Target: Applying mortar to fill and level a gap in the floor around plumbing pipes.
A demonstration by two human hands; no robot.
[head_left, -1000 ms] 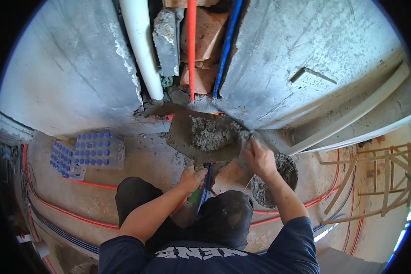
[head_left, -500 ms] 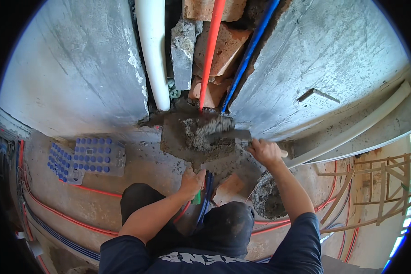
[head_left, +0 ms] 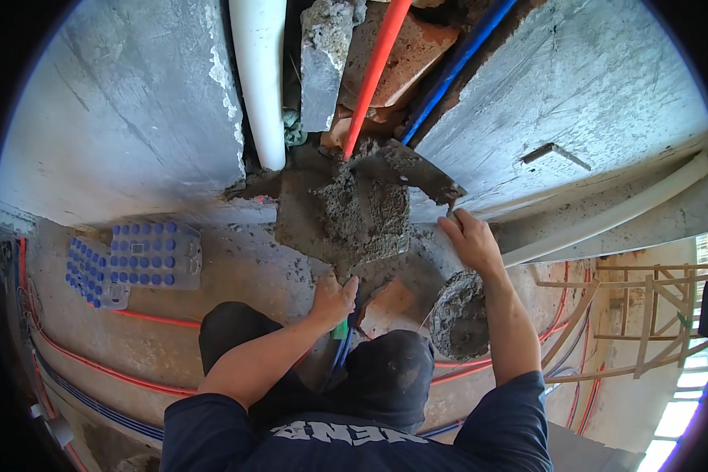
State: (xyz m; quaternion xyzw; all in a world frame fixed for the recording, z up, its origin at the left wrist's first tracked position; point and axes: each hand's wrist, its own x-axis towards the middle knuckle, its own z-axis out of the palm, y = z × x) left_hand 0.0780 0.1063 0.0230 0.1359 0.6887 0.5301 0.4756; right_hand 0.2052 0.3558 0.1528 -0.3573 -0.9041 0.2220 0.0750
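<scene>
My left hand point(head_left: 334, 299) is closed round the handle of a flat mortar hawk point(head_left: 293, 220), a green end showing below the fist. Wet grey mortar point(head_left: 350, 216) lies heaped on its plate, close against the foot of the wall. In my right hand point(head_left: 473, 240) is a trowel point(head_left: 426, 171), its blade smeared with mortar and tilted over the hawk's far edge. The blade reaches the base of a red pipe point(head_left: 377, 71) and a blue pipe point(head_left: 456, 67) standing in the wall recess. Beside them are a thick white pipe point(head_left: 259, 86) and broken bricks point(head_left: 401, 59).
A bucket of mortar point(head_left: 460, 315) stands by my right forearm, with a brick piece point(head_left: 387, 305) near my knees. Bottles with blue caps point(head_left: 153, 256) sit at left. Red tubes point(head_left: 110, 370) cross the floor. A wooden frame point(head_left: 645, 315) and a pale pipe point(head_left: 613, 208) are at right.
The trowel has moved from over the mortar heap up toward the pipes' base, its blade now angled. My right hand rose slightly. The view has shifted a little; my left hand still holds the hawk.
</scene>
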